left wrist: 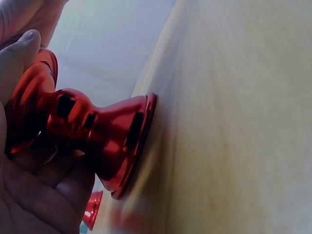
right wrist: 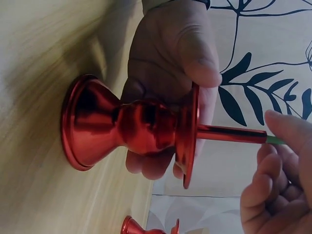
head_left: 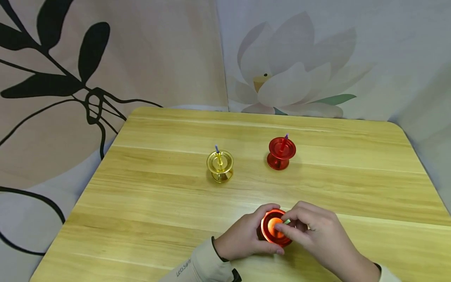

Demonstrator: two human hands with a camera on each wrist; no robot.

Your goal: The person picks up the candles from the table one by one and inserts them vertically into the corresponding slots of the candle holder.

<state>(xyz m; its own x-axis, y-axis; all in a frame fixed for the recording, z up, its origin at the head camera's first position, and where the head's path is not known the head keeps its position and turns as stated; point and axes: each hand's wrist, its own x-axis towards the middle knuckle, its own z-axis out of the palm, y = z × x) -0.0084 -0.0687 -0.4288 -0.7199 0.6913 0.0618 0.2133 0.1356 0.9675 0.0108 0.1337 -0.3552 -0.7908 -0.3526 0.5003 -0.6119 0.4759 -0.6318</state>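
While I look through the head camera, I see the left hand [head_left: 243, 235] wrapped around a red candle holder [head_left: 274, 232] that stands on the wooden table [head_left: 158, 196], near the front edge. In the right wrist view its thumb lies on the rim of the top dish and its fingers curl behind the narrow waist. The right hand [head_left: 317, 235] is just beside it, and its fingertips [right wrist: 287, 129] pinch the top end of a thin candle [right wrist: 231, 133] that stands in the middle of the dish; a small green tip shows at the pinch. I judge the holder to be stiff, shiny metal, rather light and probably slippery, so the waist between the wide foot and the dish looks to me the safest place to take it. The foot seems flat on the wood, so it should stand steady. The candle looks thin and easy to snap or bend, so I would hold it low and softly, not at the very top. Farther back on the table stand a gold candle holder [head_left: 220, 166] and a second red candle holder [head_left: 280, 152], each with its own little candle, well apart from the hands. Nothing stands between them and the hands. Behind the table hangs a cloth [head_left: 299, 58] with a flower print.
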